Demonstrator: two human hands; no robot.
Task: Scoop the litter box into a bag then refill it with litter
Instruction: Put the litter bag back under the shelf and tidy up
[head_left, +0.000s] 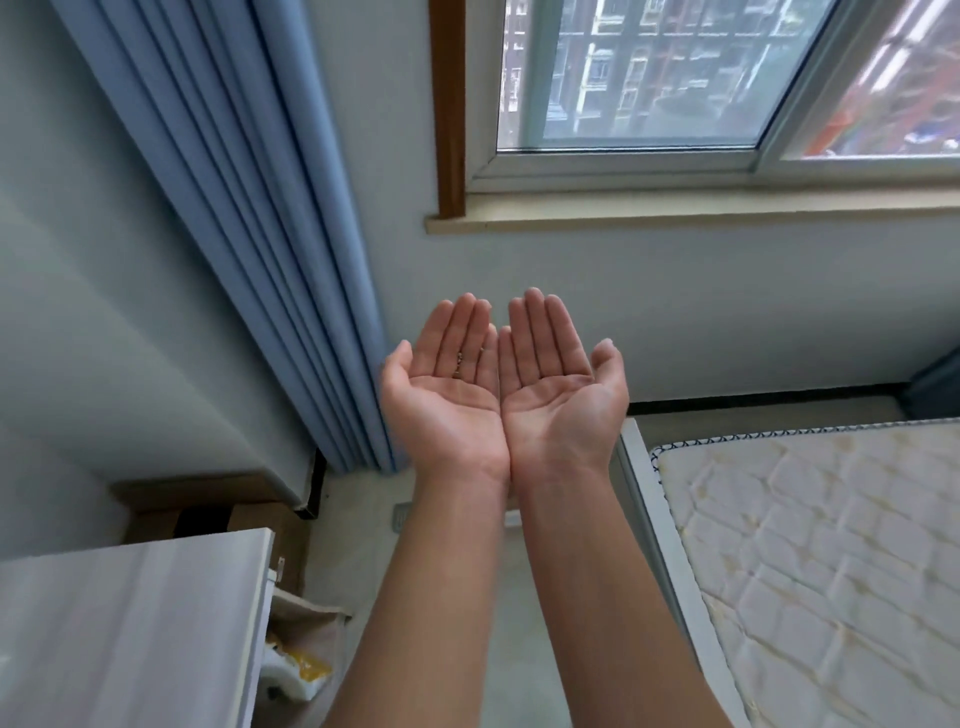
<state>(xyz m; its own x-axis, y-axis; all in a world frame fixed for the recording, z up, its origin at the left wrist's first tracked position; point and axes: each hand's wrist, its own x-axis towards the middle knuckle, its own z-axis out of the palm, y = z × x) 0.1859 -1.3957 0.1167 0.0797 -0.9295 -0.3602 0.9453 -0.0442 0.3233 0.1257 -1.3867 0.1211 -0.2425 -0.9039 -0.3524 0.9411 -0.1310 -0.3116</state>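
My left hand (447, 395) and my right hand (561, 395) are held out side by side in front of me, palms up, edges touching, fingers straight and together. Neither holds anything; a ring shows on a finger of the left hand. No litter box, scoop or litter bag that I can identify is in view. A small grey object (401, 517) lies on the floor behind my left forearm, mostly hidden.
A bare quilted mattress (810, 561) on a white frame fills the right. A white cabinet top (130, 634) is at the lower left, with a white and yellow bag (296, 670) beside it and cardboard boxes (218, 512) behind. Blue curtains (260, 208) hang by the window (675, 104).
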